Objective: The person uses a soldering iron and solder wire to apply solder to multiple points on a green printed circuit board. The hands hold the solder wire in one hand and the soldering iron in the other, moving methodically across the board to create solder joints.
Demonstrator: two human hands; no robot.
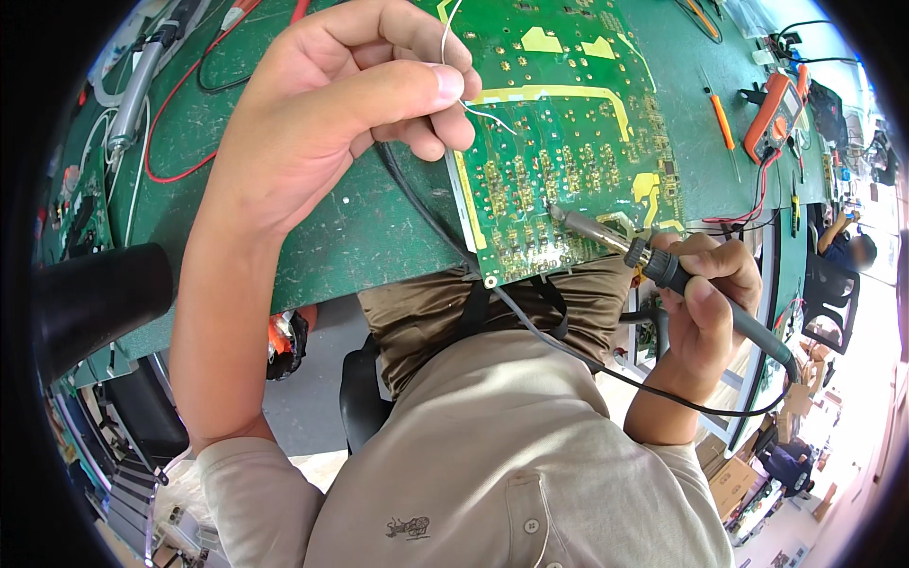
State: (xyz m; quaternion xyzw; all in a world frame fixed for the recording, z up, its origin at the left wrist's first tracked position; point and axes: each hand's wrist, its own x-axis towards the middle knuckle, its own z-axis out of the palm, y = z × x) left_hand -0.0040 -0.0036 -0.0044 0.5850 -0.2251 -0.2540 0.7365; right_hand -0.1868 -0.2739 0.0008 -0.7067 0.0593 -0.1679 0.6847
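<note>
A: Where do we find the big green board?
B: We see the green board (568,123) on the green table (322,227), between the two hands. The left hand (355,99) is up over its left side, and the right hand (729,267) is just past its near right corner. The board's near edge shows over the lap.
A: And the thin wire?
B: We see the thin wire (488,115) in the left hand. One end goes up past the fingers, and the other pokes out over the board.
A: Shall we count?
B: We count two hands, one big board under them, one thin wire, and one soldering iron (665,269). Off to the right we find one red-orange meter (778,115), with one orange screwdriver (721,121) just beside it. Far over on the left lies one long grey tool (135,90).
A: How are the hands?
B: On the left, we see the thumb and pointing finger pinched together on the wire, with the other fingers curled. On the right, the fingers and thumb are clamped round the iron's handle.
A: Does the iron's tip touch the board?
B: It points down at the near half, but we can't tell if they touch.
</note>
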